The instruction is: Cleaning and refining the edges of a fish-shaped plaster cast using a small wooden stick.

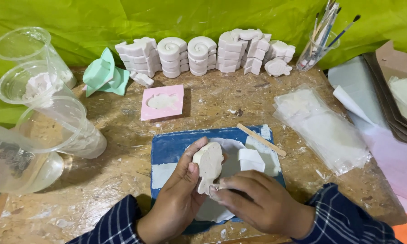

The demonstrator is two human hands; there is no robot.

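White plaster cast [209, 166], stiff, light, judged chip-prone: left hand [176, 203] grip closed around its edges, right hand [257, 201] fingertips pinching its lower end, above blue mat [171, 147].

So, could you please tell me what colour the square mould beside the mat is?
Pink, with a white filling; the square mould shows best in the head view.
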